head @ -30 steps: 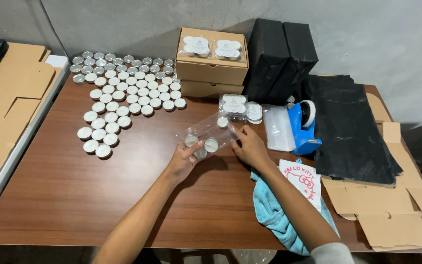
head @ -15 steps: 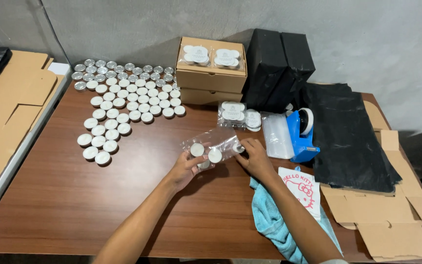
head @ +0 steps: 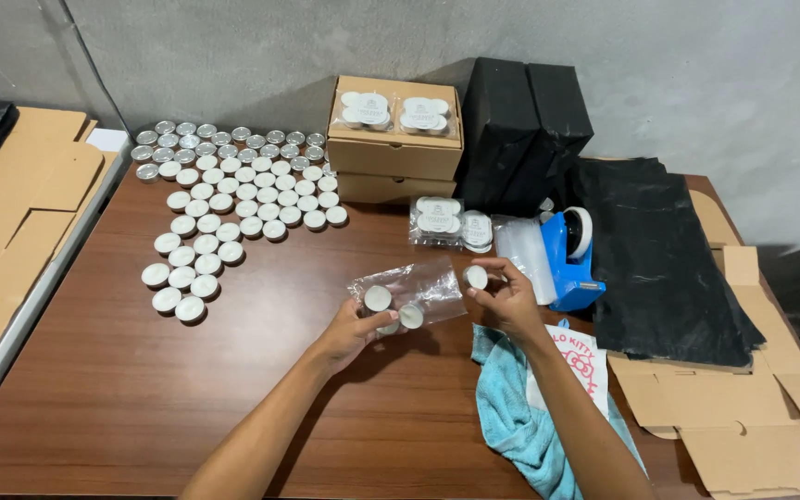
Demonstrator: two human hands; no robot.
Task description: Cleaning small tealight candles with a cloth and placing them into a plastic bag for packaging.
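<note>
My left hand grips a clear plastic bag with a few white tealight candles inside, held just above the brown table. My right hand holds one loose tealight at the bag's open right end. Several more tealights stand in rows at the table's back left. Filled clear packs of tealights lie behind the bag.
Two stacked cardboard boxes with packs on top stand at the back. A blue tape dispenser, empty clear bags, black bags, flat cardboard and a blue cloth lie to the right. Flat cardboard lies left.
My right hand has drawn back from the bag's mouth and now holds a single tealight beside it. The bag has sunk a little in my left hand.
</note>
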